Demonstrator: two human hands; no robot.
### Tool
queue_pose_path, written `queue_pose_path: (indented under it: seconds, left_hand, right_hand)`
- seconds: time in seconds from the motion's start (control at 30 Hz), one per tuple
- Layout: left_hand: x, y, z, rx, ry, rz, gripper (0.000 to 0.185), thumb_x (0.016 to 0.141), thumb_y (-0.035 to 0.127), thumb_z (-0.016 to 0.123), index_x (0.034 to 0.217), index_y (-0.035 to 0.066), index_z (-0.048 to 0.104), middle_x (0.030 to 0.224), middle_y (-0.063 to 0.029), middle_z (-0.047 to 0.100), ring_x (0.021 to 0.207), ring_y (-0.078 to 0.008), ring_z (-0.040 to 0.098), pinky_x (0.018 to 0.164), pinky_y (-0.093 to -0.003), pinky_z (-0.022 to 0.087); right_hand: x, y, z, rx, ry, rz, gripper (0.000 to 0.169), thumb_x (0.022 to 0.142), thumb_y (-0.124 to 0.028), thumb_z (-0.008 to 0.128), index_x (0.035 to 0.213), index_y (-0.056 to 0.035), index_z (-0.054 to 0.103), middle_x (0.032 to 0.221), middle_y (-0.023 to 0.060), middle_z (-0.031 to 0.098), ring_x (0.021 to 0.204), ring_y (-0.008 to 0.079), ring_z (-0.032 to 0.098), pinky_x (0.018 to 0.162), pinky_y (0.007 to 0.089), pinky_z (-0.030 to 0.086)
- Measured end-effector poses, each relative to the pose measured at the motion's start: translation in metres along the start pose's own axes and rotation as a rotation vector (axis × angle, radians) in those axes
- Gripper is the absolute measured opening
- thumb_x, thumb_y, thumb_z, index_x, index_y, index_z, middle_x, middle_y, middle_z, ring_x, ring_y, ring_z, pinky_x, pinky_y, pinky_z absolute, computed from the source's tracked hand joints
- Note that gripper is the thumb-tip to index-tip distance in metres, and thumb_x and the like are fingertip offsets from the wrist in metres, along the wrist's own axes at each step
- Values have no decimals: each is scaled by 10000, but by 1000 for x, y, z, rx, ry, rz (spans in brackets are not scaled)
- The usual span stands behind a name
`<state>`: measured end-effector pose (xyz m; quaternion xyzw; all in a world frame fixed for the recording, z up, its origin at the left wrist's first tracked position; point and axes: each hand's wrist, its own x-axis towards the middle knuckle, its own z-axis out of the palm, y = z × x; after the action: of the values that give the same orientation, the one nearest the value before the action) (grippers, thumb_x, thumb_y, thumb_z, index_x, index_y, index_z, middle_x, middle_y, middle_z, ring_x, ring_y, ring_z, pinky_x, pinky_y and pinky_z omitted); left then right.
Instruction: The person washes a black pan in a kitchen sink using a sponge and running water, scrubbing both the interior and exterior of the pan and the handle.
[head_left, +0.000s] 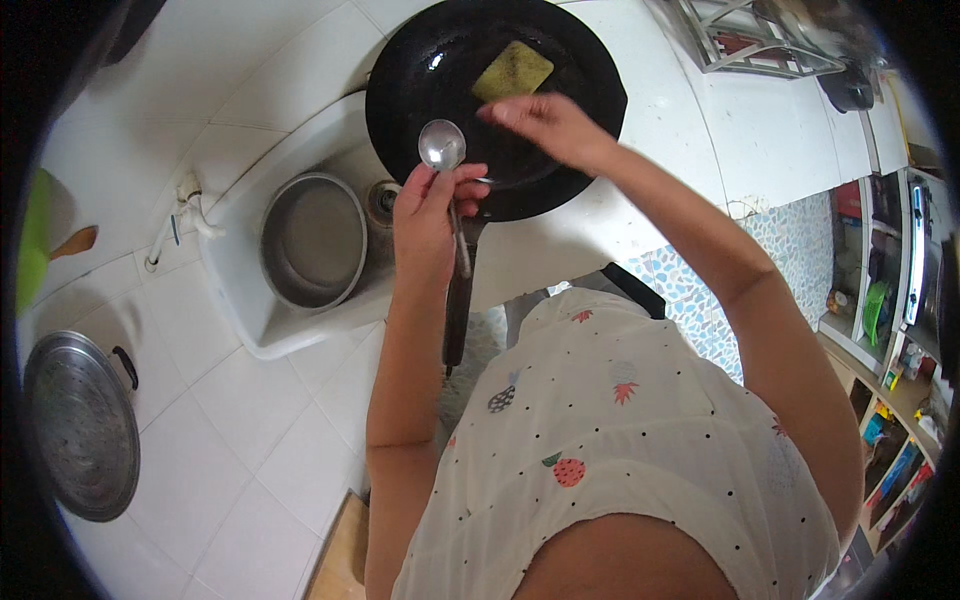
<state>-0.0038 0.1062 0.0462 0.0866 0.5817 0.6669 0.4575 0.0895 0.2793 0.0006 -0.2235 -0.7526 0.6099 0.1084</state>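
My left hand (427, 206) holds a metal spoon (442, 145) by its handle, with the round bowl pointing away from me and the handle running back along my wrist. A thin shiny piece shows beside my fingers; I cannot tell what it is. Beneath both hands sits a large black wok (420, 82), its dark handle (457, 322) pointing towards me. A yellow-green scouring sponge (517, 71) with dark stains lies inside it. Just on the near side of the sponge is my right hand (547, 127), slightly blurred, its fingertips partly hidden from view.
A white sink (247, 315) on the left holds a grey metal pot (311, 240) beside the drain (385, 199). Part of the wok overhangs this basin. A tap (199, 210) and a pan lid (82, 427) are further left. The white counter (675, 150) bears a metal rack (750, 37).
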Motion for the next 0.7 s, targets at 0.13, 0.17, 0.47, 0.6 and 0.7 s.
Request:
queue_pose_path:
  seconds: [0.13, 0.17, 0.47, 0.6, 0.7]
  left_hand:
    - [7, -7, 31, 12, -15, -5, 215, 921, 137, 438, 987, -43, 536, 880, -115, 617, 757, -175, 621, 678, -273, 520]
    - [7, -12, 34, 54, -53, -1, 216, 919, 140, 444, 981, -42, 541, 880, -111, 617, 759, -170, 621, 681, -272, 518]
    - [-9, -36, -39, 924, 234, 293, 260, 866, 217, 557, 980, -14, 525, 841, -80, 603, 749, -147, 586, 652, -271, 479]
    - [-29, -62, -66, 567, 25, -248, 286, 842, 201, 589, 1020, 1, 488, 776, -71, 576, 687, -137, 551, 611, -283, 461]
    - [-28, -70, -47, 307, -170, -456, 254, 834, 172, 590, 1000, 20, 473, 694, -43, 519, 586, -124, 505, 534, -276, 423]
  right_hand:
    - [-30, -28, 22, 599, -203, 123, 268, 909, -262, 499, 1016, -36, 595, 936, 56, 633, 794, 84, 585, 708, 219, 480]
    - [-31, -28, 22, 642, -147, 166, 255, 911, -254, 494, 1000, -37, 594, 926, 58, 634, 781, 85, 585, 698, 220, 482]
    - [-29, 0, -99, 558, 465, 265, 432, 848, -480, 525, 789, -53, 537, 550, -55, 368, 470, 59, 325, 440, 196, 274]
    - [-45, 61, -153, 400, 551, 358, 427, 825, -477, 546, 812, -51, 533, 570, -29, 456, 468, 48, 339, 415, 208, 280]
    - [-47, 127, -158, -85, 533, 521, 325, 822, -345, 557, 898, -29, 550, 686, 68, 599, 524, 141, 507, 503, 278, 420]
